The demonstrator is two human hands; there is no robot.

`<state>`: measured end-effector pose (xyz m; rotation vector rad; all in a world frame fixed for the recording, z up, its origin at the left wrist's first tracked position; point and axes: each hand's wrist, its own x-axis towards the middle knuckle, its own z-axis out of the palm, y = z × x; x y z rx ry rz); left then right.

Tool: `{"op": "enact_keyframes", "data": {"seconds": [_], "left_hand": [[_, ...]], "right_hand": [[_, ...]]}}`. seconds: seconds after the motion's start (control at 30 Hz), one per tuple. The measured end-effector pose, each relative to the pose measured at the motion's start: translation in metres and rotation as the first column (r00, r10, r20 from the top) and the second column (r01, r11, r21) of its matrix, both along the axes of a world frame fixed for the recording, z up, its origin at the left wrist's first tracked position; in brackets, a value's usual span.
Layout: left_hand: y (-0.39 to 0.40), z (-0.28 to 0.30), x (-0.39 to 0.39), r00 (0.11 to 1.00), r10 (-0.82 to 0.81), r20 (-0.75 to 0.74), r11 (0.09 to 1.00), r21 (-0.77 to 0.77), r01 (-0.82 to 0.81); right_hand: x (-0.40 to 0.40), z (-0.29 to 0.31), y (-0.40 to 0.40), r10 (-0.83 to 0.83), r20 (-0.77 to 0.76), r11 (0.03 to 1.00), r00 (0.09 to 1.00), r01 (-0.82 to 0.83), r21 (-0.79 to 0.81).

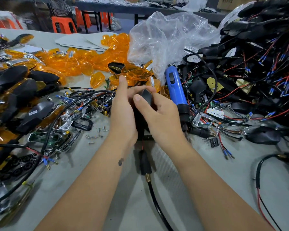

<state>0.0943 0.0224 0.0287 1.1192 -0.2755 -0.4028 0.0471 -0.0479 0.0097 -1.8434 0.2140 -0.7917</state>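
Head view. Your left hand (pixel 123 112) and right hand (pixel 158 114) both clasp the black lamp housing (pixel 146 97), which sits between them over the grey table (pixel 123 205). Your left fingers curl over its top and your right thumb presses on its face. Below the grip lies a black stem (pixel 144 162) with a brass thread. Just right of the grip lies a blue screwdriver (pixel 175 90). Orange lenses (pixel 83 64) lie beyond it, and loose screws (pixel 95 135) lie to its left.
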Motion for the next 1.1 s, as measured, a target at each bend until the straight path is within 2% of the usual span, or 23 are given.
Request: {"op": "enact_keyframes", "data": {"seconds": [0.1,0.17,0.37,0.73,0.8,0.9,1.0,1.07,1.1], "left_hand": [[-0.008,-0.001,-0.008,0.973,0.136,0.188,0.989,0.036,-0.145],[-0.01,-0.001,-0.009,0.949,0.202,0.241,0.976,0.034,-0.217],[-0.01,-0.003,-0.009,0.961,0.261,0.089,0.965,-0.064,-0.256],[-0.01,-0.008,-0.005,0.981,0.19,-0.042,0.98,-0.048,-0.192],[-0.011,-0.008,-0.005,0.981,0.169,-0.095,0.98,-0.09,-0.177],[-0.01,-0.007,-0.006,0.97,0.104,-0.221,0.969,-0.199,-0.149],[-0.004,-0.003,0.003,0.953,0.058,-0.298,0.936,-0.316,-0.156],[0.002,0.0,0.01,0.939,0.04,-0.342,0.898,-0.399,-0.184],[0.005,0.001,0.011,0.933,0.018,-0.358,0.871,-0.454,-0.191]], "right_hand": [[0.002,0.0,0.007,-0.147,0.038,0.988,0.988,0.148,-0.036],[0.002,0.001,0.009,-0.168,0.042,0.985,0.985,0.17,-0.034],[0.004,0.001,0.012,-0.147,-0.033,0.987,0.989,0.144,-0.071],[0.0,0.005,0.014,-0.238,-0.005,0.94,0.971,0.229,-0.252],[-0.001,0.002,0.015,-0.231,0.005,0.956,0.973,0.228,-0.183],[-0.002,-0.001,0.015,-0.135,0.053,0.985,0.989,0.129,0.111],[0.0,0.003,0.012,-0.09,0.003,0.915,0.996,0.082,0.394],[0.0,0.005,0.01,-0.058,-0.032,0.924,0.998,0.066,0.375],[-0.001,0.005,0.01,-0.046,-0.033,0.955,0.998,0.053,0.292]]}}
